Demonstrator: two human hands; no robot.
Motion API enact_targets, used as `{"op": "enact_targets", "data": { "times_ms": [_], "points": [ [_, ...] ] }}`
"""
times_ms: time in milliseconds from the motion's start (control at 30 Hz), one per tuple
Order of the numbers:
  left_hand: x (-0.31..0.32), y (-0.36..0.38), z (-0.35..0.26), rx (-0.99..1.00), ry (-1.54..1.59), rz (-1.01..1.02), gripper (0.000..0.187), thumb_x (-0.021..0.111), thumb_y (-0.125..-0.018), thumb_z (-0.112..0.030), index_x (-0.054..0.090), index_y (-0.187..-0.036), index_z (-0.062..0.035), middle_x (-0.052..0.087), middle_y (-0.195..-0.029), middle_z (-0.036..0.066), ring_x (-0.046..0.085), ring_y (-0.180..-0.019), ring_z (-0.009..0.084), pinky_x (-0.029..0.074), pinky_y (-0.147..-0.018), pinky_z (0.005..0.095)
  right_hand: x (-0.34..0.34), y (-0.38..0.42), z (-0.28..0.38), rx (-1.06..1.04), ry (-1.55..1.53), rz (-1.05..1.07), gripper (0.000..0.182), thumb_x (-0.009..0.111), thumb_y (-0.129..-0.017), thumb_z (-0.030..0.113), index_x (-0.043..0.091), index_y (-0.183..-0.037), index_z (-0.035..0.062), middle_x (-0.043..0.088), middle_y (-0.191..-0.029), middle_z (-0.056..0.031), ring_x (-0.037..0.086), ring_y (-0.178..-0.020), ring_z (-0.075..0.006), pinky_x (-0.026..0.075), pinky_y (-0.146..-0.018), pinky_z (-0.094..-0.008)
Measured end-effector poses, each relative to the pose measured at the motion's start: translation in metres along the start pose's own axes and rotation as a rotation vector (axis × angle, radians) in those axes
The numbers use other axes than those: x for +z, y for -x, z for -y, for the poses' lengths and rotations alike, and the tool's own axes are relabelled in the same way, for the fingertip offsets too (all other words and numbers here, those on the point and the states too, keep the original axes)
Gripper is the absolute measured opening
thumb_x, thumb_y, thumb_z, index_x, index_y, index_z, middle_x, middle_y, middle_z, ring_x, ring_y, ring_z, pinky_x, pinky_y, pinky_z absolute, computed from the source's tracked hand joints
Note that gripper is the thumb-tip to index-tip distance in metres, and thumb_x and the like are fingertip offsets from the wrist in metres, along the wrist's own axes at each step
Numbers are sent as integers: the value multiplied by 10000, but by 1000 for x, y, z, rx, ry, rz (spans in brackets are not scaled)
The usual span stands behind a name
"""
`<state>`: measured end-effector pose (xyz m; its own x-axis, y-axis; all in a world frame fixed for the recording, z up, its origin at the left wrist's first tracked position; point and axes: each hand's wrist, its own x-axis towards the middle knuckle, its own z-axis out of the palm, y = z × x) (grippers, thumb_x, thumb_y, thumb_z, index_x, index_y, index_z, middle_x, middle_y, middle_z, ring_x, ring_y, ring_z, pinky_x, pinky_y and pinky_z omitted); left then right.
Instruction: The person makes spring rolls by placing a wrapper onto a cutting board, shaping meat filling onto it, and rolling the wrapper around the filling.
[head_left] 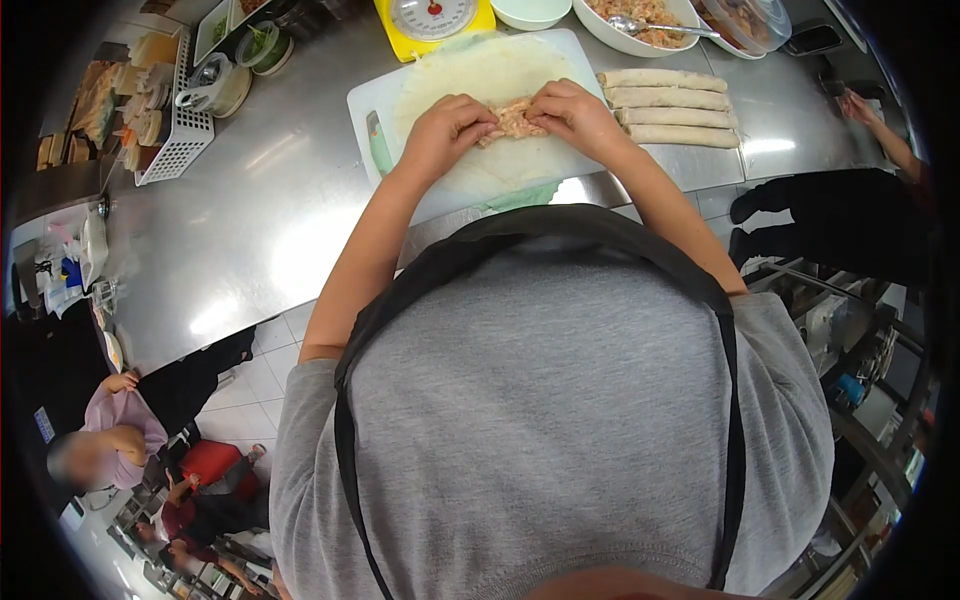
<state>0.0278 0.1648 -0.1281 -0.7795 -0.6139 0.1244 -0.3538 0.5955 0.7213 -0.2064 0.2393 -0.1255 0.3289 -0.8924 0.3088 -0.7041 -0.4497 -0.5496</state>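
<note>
A thin round wrapper (440,85) lies on the white cutting board (358,97), with a strip of pinkish minced filling (515,120) across its middle. At the left end of the filling, my left hand (450,132) has its fingers pinched together on it. My right hand (575,115) pinches the filling's right end, its fingertips pressed together. Several pale rolls (675,115) lie side by side just right of the board.
Behind the board stand a yellow scale (432,22), a pale green bowl (530,10) and a bowl of filling with a spoon (640,25). At left are a white basket (180,130) and containers. Other people are at the right and lower left.
</note>
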Motion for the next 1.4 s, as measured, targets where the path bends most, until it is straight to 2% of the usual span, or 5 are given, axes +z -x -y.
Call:
{"op": "enact_targets", "data": {
  "times_ms": [267,467,767,833,1400],
  "points": [
    [14,1,-26,116,-23,-436,518,789,-657,-241,603,-1122,-107,626,-948,91,563,-972,281,452,-836,366,-17,-1,4,16,-175,-128,342,743,-701,143,642,-1017,57,598,-944,-48,562,-932,-236,463,-788,-373],
    [36,-21,-28,-32,-195,-218,530,797,-645,-211,607,-1114,-52,639,-879,122,591,-947,281,474,-806,337,-3,-13,-30,-10,41,155,537,763,-659,159,579,-1159,92,548,-1085,-74,541,-1009,-253,464,-845,-348],
    [16,-22,-57,85,24,-469,207,771,-659,-157,673,-824,-78,628,-788,20,587,-793,243,468,-715,374,-31,-24,-6,-174,-219,-35,167,671,-769,136,634,-917,68,574,-898,-50,539,-945,-256,458,-812,-355],
    [19,-16,-49,18,-18,-361,200,775,-663,-135,676,-825,-71,631,-799,30,595,-786,221,464,-738,358,-28,-29,-7,-214,-139,204,136,653,-767,85,636,-902,78,577,-926,-47,546,-918,-257,459,-808,-359],
    [37,-22,-32,106,-263,-247,283,788,-661,-160,673,-903,-70,619,-885,72,584,-806,224,470,-680,309,-30,-4,-28,-10,-202,177,137,667,-798,137,620,-893,50,578,-872,-40,566,-867,-201,468,-770,-317]
  ]
}}
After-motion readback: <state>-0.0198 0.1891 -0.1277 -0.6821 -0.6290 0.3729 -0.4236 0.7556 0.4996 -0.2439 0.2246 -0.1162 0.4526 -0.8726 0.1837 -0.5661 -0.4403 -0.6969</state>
